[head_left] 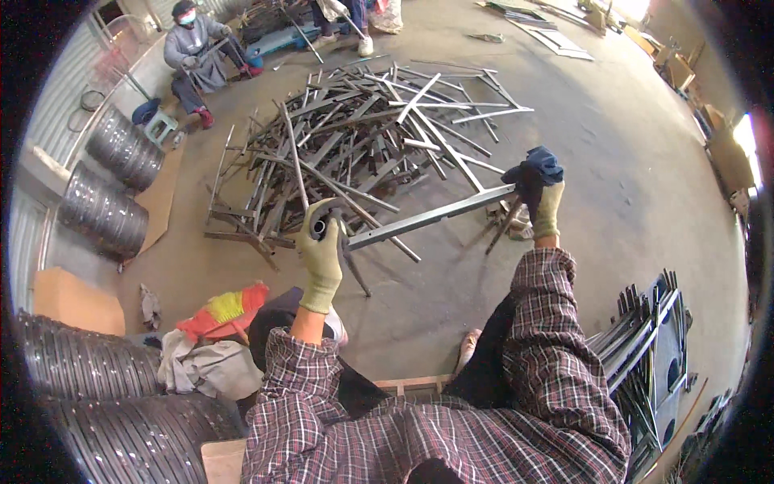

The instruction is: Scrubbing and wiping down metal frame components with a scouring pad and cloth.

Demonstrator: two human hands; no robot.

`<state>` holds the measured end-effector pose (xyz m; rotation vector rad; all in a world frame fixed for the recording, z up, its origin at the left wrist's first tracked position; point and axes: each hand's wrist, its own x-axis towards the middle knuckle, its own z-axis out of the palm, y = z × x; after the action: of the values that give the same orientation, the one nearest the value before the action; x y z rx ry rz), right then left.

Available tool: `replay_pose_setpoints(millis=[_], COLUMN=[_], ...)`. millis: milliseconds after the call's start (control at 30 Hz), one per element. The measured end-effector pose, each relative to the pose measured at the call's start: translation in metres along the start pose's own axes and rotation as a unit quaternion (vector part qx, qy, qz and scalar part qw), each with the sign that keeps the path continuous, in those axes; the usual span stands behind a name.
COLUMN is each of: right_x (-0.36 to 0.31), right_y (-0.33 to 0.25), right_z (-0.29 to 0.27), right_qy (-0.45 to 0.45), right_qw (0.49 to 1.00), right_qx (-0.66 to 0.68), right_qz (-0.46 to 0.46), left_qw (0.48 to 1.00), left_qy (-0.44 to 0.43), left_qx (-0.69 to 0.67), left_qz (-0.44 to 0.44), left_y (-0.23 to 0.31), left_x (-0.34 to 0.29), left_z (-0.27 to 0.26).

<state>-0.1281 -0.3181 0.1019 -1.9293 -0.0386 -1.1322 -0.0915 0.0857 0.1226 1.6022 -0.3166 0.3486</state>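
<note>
Across my front I hold a grey metal frame [435, 216] of square bar with tube legs at its ends. My left hand [322, 266], in a pale yellow-green glove with dark finger parts, is closed round the frame's left end, where a round tube end shows. At the other end, my right hand [548, 214], in a similar glove, is closed on a dark blue cloth [544, 164]. The cloth lies against the bar's right end, and its bunched folds hide most of those fingers. Beyond the bar stands a large tangled pile of metal frames [347, 137].
Further frames [645, 331] stand stacked at my right. Banded dark coils [89, 355] and a pale crumpled cloth [205, 363] lie at my left, with a red and yellow cloth [226, 310]. A person [197, 56] sits at the far left; another's legs show behind the pile.
</note>
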Motion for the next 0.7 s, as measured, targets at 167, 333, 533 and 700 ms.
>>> replay_pose_setpoints(millis=[167,333,533,700], right_x=[0.009,0.019,0.018,0.005], right_y=[-0.084,-0.145,-0.173,-0.183], right_z=[0.012,0.014,0.027,0.058], right_qy=[-0.01,0.042,0.07,0.058], right_qw=[0.997,0.978,0.992,0.997], right_qx=[0.075,0.164,0.046,-0.01], right_qz=[0.034,0.117,0.091,0.045], left_qw=[0.993,0.982,0.884,0.912], left_qy=[0.095,0.181,0.192,-0.088], left_qx=[-0.065,-0.05,0.389,0.256], left_qz=[-0.012,-0.031,0.174,0.308], left_y=[-0.04,0.002,0.032,0.05], left_x=[0.014,0.014,0.005,-0.019], left_z=[-0.044,-0.046,-0.047,-0.005])
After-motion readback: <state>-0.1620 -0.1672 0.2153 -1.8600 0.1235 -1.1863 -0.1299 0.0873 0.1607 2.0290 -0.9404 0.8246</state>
